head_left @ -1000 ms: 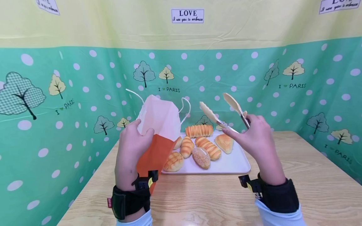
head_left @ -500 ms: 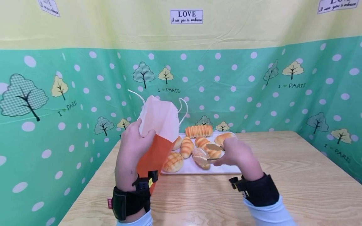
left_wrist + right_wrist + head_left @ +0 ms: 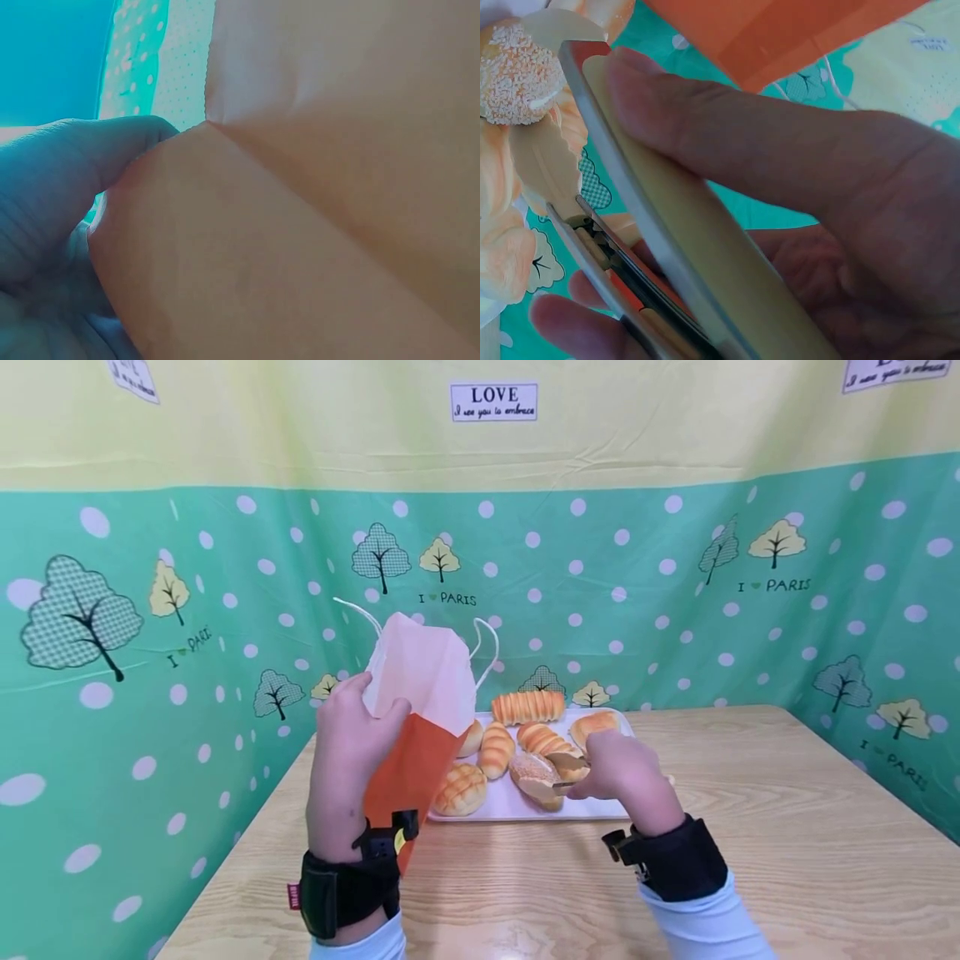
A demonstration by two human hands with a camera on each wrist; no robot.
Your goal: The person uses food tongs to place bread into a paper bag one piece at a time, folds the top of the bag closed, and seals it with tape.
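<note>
My left hand (image 3: 351, 735) holds the opened orange-and-white paper bag (image 3: 408, 764) by its near left edge. In the left wrist view the thumb (image 3: 97, 150) lies along the bag's rim. My right hand (image 3: 621, 772) grips metal tongs (image 3: 660, 217) with beige tips, its thumb pressing one arm. Those tips stand on either side of a seed-topped bread roll (image 3: 529, 768); whether they touch it I cannot tell. The roll lies on a white tray (image 3: 480, 810) among several other breads, including a ridged roll (image 3: 496, 750) and a round bun (image 3: 461, 790).
A spiral bread (image 3: 528, 707) lies at the back of the tray, and a triangular bread (image 3: 594, 727) at its right. White string handles (image 3: 488, 647) stick up from the bag. The wooden table (image 3: 525, 885) ends at a green and yellow curtain (image 3: 525, 552).
My right hand has come down and left with the tongs, from above the tray's right side to the seeded roll. The tongs' tips are lower. The left hand and bag stay nearly still.
</note>
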